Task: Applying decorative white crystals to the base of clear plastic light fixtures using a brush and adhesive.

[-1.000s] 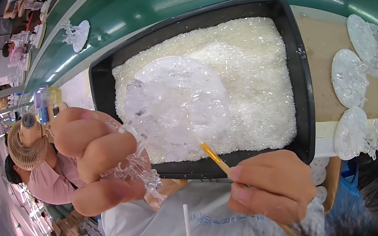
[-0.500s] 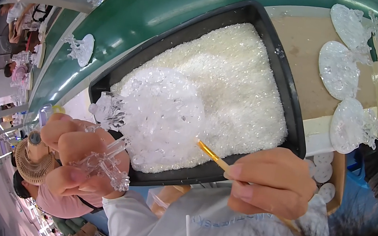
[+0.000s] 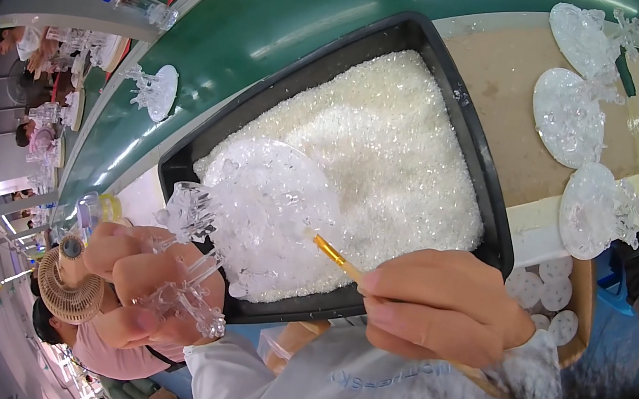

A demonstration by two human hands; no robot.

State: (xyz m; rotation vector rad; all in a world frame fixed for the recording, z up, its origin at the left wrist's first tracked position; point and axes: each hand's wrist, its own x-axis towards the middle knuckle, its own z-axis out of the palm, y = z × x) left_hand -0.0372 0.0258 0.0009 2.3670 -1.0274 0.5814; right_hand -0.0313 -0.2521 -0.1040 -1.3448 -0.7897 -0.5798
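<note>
The left hand [image 3: 134, 287] is closed around the branched stem of a clear crystal ornament [image 3: 267, 212], holding its round frosted disc over the near left corner of a black tray [image 3: 465, 126] filled with white crystal granules [image 3: 369, 149]. The right hand [image 3: 440, 306] pinches a thin yellow-handled brush [image 3: 337, 257] (its tip touches the disc's near edge). Three similar finished ornaments [image 3: 571, 114] lie on the tan board at the far right.

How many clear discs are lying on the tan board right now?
3, in a row on the tan board, right of the tray: top disc, middle disc, bottom disc at its edge. None seem hidden.
</note>
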